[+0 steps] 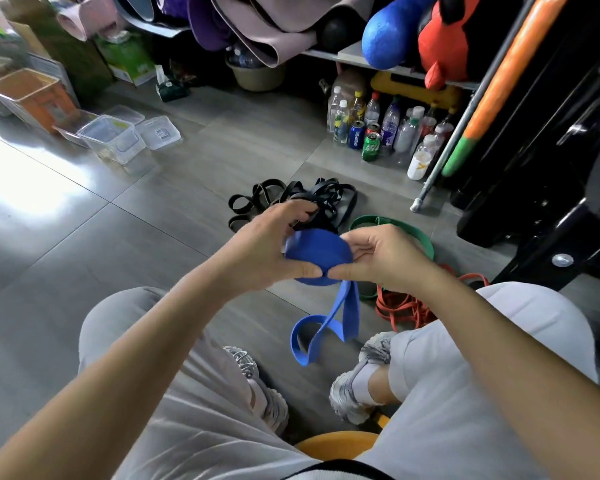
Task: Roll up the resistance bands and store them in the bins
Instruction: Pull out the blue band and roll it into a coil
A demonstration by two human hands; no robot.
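matt blue band (317, 252), glossy tiled floor (125, 237)

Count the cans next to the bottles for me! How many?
3: a blue Pepsi can, a green can right of it, a red-topped can behind. Bottles may hide more.

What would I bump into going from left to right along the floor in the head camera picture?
Orange bin → clear bins → black bands → blue band, held in both hands → green band → black rack.
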